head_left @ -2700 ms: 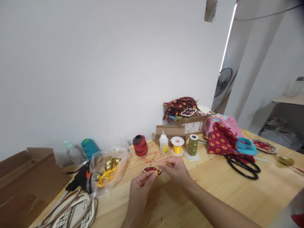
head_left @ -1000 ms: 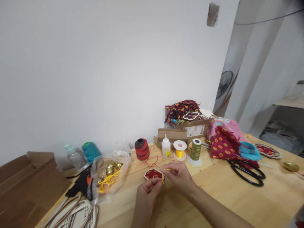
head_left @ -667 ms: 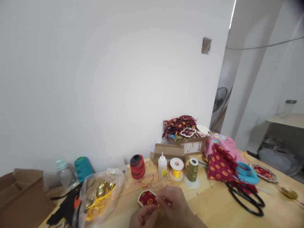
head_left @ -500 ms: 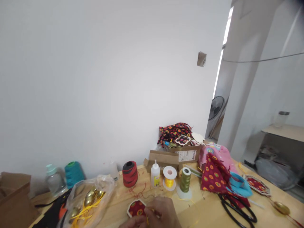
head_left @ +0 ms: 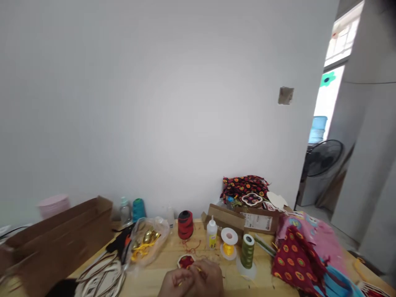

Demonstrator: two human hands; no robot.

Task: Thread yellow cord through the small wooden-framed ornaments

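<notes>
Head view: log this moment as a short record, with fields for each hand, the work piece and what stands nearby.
Left hand: at the piece's near edge, beside the right hand
Right hand: by a yellow cord, grip blurred
Work piece: red patterned fabric patch, pale rim
Nearby: red-and-black thread cone; glue bottle; olive thread cone
Surface: wooden table
</notes>
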